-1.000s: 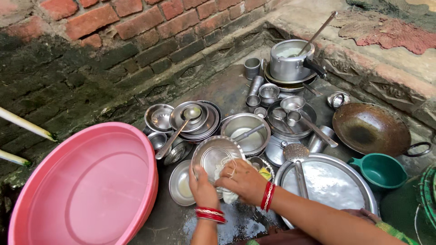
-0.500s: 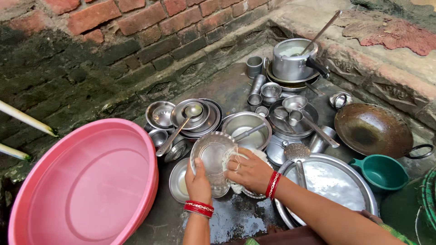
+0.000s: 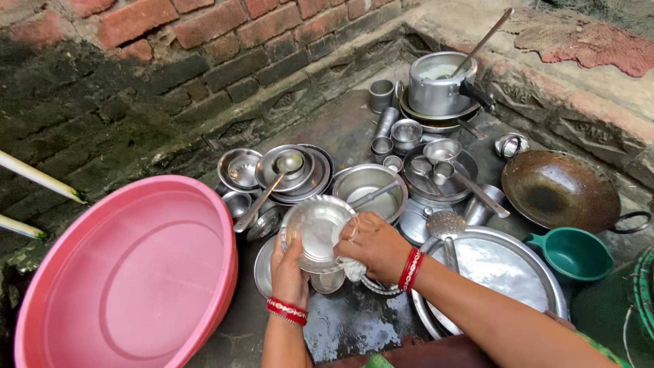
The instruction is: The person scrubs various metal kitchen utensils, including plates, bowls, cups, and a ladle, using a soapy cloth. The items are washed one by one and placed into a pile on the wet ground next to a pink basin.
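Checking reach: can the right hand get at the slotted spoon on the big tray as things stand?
Probably yes. The slotted spoon lies uncovered on the big tray just beside the right hand, but that hand is pressing a white cloth against the steel plate.

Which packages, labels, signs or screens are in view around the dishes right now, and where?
None in view: only bare metal dishes, a pink tub at left, a green cup at right and brick wall behind. The left hand holds a steel plate; the right hand presses a cloth to it.
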